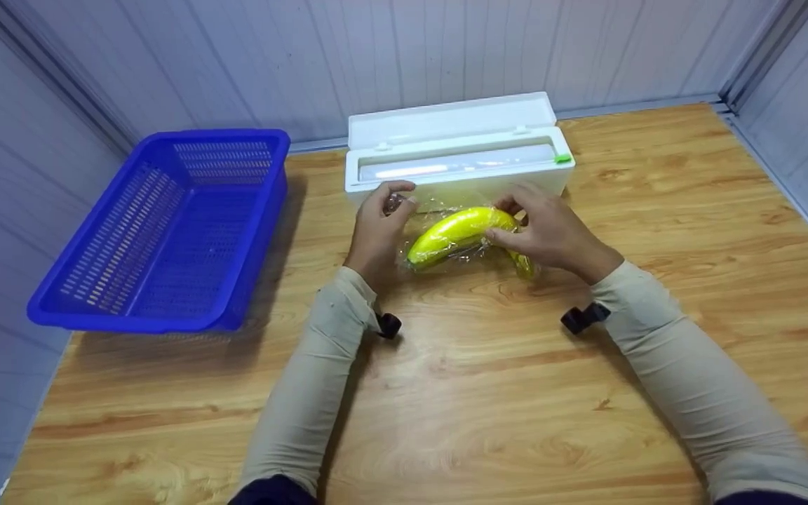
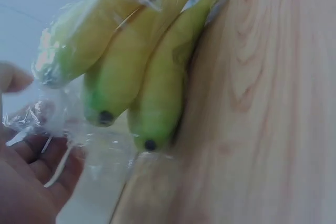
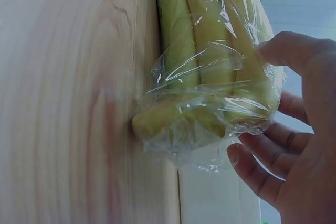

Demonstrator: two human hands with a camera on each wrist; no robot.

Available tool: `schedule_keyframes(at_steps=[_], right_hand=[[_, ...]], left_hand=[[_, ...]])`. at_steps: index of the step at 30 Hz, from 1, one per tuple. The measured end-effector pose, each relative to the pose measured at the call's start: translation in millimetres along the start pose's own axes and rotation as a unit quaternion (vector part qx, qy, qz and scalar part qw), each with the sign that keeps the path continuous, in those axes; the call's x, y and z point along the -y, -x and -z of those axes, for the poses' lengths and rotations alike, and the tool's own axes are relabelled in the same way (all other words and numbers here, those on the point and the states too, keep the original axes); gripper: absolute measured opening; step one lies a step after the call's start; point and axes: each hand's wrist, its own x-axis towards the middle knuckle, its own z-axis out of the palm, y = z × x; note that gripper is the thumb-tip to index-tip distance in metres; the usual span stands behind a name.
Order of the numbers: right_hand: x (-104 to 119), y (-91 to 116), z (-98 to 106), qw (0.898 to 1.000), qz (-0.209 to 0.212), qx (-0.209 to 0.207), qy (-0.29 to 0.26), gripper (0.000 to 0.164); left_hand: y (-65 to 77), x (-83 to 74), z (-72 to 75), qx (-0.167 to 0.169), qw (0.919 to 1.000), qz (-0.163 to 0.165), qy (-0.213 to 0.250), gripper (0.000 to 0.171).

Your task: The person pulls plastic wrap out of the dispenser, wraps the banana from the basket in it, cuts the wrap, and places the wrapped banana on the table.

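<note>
A bunch of yellow bananas (image 1: pixel 456 231) with greenish tips, wrapped in clear plastic film (image 2: pixel 68 114), is between both hands above the wooden table. My right hand (image 1: pixel 551 228) grips the stem end, its thumb on the near side and its fingers (image 3: pixel 262 156) behind. At the tip end is my left hand (image 1: pixel 378 228), thumb and fingers apart and loosely bent, with a loose edge of the film against them. Right behind the bunch stands a white cling film box (image 1: pixel 460 179), its lid raised and a film roll inside.
A blue plastic basket (image 1: pixel 246 280) stands to the left on the wooden table (image 1: pixel 474 421). The box carries a green slider (image 1: pixel 562 158) at its right end. Pale panel walls (image 1: pixel 446 56) rise behind the table and at both sides.
</note>
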Motion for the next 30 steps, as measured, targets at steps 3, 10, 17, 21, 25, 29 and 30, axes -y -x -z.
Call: schedule_keyframes(at_steps=[3, 10, 17, 21, 25, 29, 30], right_hand=[[-1, 0, 2, 1.000, 0.002, -0.003, -0.003, 0.036], [-3, -1, -2, 1.000, 0.022, -0.006, -0.002, 0.036], [-3, 1, -4, 0.997, 0.058, -0.034, 0.038, 0.042], [-2, 2, -4, 0.988, 0.113, -0.060, 0.084, 0.046], [-1, 3, -5, 0.982, 0.137, -0.058, 0.115, 0.040], [2, 2, -5, 0.982, 0.129, -0.035, 0.136, 0.038], [3, 1, -6, 0.982, 0.124, -0.029, 0.142, 0.038]], left_hand=[[-6.1, -4.9, 1.7, 0.045, 0.9954, 0.002, -0.084, 0.030], [-17.0, -15.4, 3.3, 0.075, 0.9737, 0.027, -0.214, 0.021], [-22.2, -22.7, -3.2, 0.060, 0.9703, -0.029, -0.233, 0.012], [-21.4, -21.5, -8.2, 0.043, 0.9684, -0.055, -0.239, 0.012], [-21.1, -21.2, -12.9, 0.031, 0.9687, -0.076, -0.234, 0.013], [-20.9, -20.2, -13.0, 0.028, 0.9726, -0.087, -0.214, 0.012], [-20.8, -19.8, -12.7, 0.027, 0.9750, -0.085, -0.203, 0.012]])
